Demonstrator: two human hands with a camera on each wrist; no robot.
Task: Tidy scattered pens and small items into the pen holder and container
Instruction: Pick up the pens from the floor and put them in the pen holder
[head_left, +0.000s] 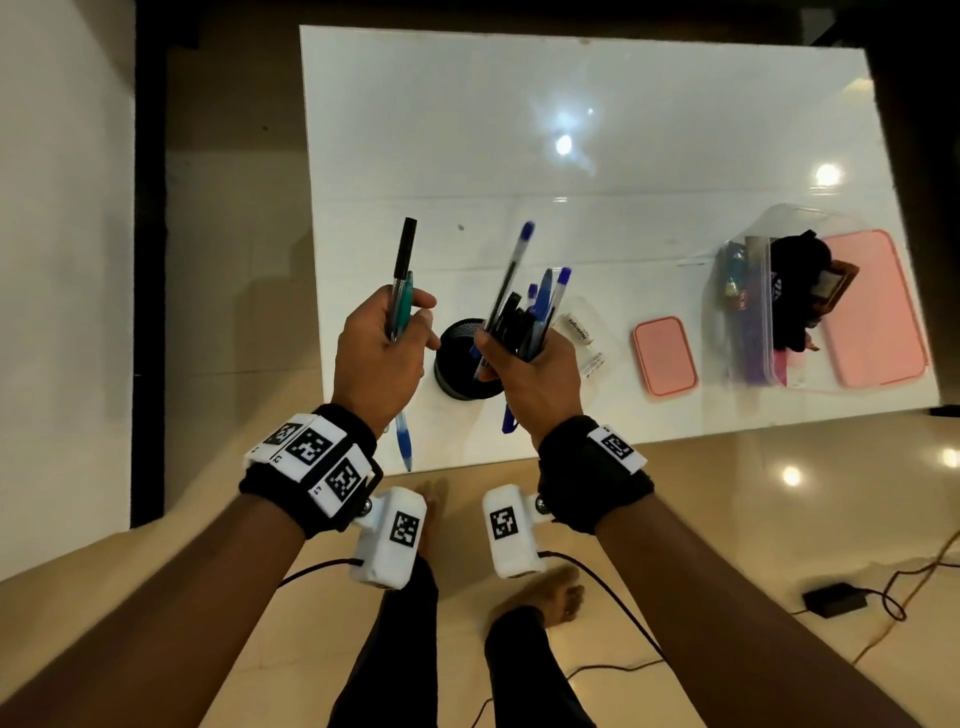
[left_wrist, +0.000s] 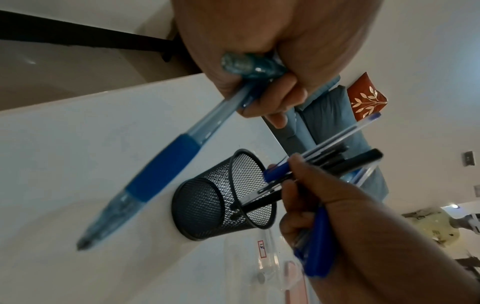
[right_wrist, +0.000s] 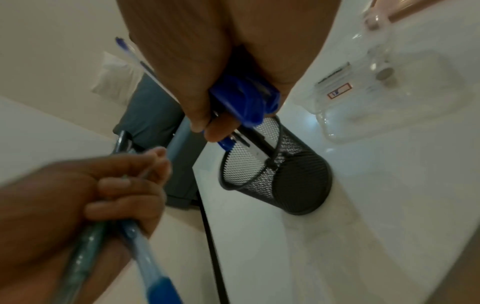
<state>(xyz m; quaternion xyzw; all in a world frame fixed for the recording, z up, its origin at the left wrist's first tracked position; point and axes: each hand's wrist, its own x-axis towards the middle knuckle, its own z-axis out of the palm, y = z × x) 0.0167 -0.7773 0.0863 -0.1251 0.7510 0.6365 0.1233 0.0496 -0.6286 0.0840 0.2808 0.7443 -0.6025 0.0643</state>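
Note:
A black mesh pen holder (head_left: 462, 364) (left_wrist: 221, 197) (right_wrist: 283, 176) stands near the front edge of the white table (head_left: 597, 156). My left hand (head_left: 382, 348) grips a few pens (head_left: 404, 280), one black-capped, one green, one clear with a blue grip (left_wrist: 161, 166). It hovers just left of the holder. My right hand (head_left: 530, 374) grips a bundle of several blue and black pens (head_left: 524, 306) (left_wrist: 330, 160) right above the holder's mouth. Their lower tips (right_wrist: 252, 144) reach the rim.
A small clear case (head_left: 582, 338) lies right of the holder. Further right are a small pink lid (head_left: 665, 356), a clear container (head_left: 753, 312) with assorted items, and a large pink lid (head_left: 872, 312). Cables and my feet are on the floor below.

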